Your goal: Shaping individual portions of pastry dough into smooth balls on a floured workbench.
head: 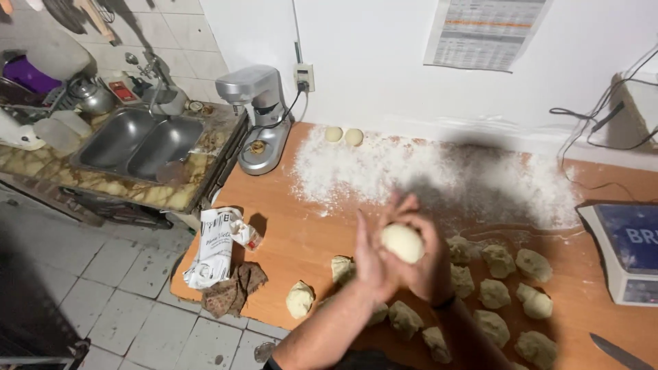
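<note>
Above the near wooden table: dough ball, cupped between left hand and right hand, palms pressed together. Risk: ball slipping onto rough dough pieces beneath; flour lies far.

A long orange-brown wooden worktable serves as the landmark. At its far left corner stands a silver metal stand mixer, plugged into a white wall socket just above. Left of the table sits a stainless steel double sink set in a mottled yellow stone counter, with a metal kettle behind it. On the table's near left edge lies a crumpled white paper flour bag beside a brown patterned cloth. At the table's right edge rests a white and blue digital scale, a steel knife blade nearer. A printed paper chart hangs on the wall behind the table.
</note>
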